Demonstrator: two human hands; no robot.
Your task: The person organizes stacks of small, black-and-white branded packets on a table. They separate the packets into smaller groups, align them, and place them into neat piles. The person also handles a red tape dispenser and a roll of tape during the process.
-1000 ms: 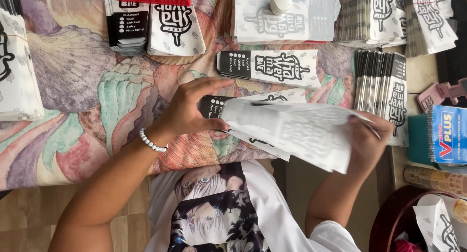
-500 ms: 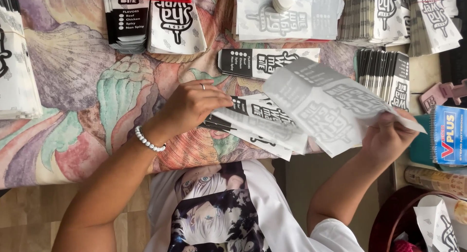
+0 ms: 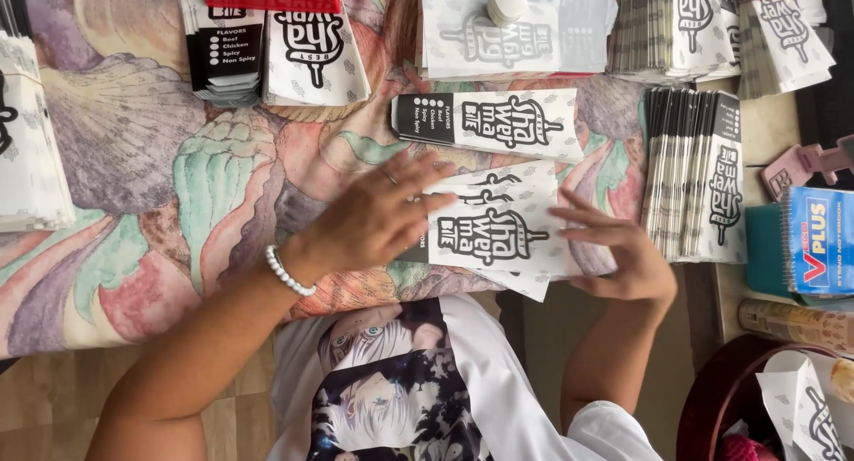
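Your left hand (image 3: 378, 216) lies flat, fingers spread, pressing on the left end of a small pile of printed white paper sleeves (image 3: 498, 230) on the shell-patterned tablecloth (image 3: 133, 158), near the table's front edge. Your right hand (image 3: 614, 252) is open, fingers extended, resting against the pile's right end; neither hand grips anything. A single folded sleeve (image 3: 485, 123) lies just beyond the pile. A fanned stack of sleeves (image 3: 694, 176) stands to the right, near your right hand. Further stacks (image 3: 271, 47) sit at the far side. A blue spiral notebook (image 3: 818, 243) lies at the right edge.
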